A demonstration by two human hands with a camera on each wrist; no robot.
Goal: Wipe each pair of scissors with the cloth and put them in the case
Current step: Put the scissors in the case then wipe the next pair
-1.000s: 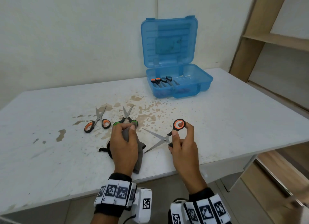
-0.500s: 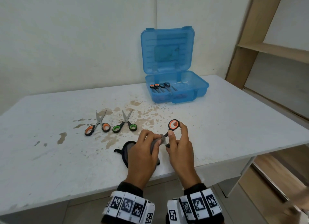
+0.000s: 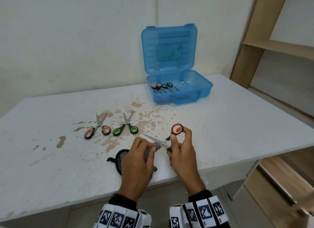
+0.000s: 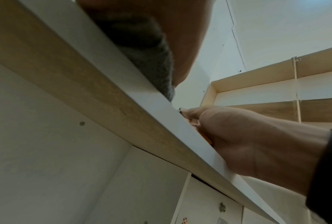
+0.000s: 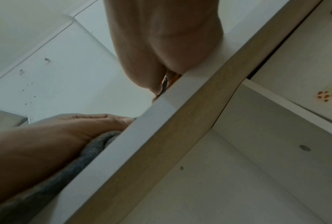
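Note:
My right hand pinches the handles of orange-and-black scissors, held spread just above the table's front edge. My left hand grips a grey cloth and presses it on the lower blade near the pivot; the upper blade sticks out past my fingers. In the left wrist view the cloth hangs under my palm; the right wrist view shows the cloth too. An open blue case at the back holds two pairs of scissors. Orange-handled scissors and green-handled scissors lie on the table.
The white table has brown stains around its middle. A dark flap of the cloth lies on the table left of my left hand. A wooden shelf unit stands to the right. A wall runs behind the table.
My left hand carried the cloth from the table over to the scissors and closed it on the lower blade. The right hand stayed in place holding the handles.

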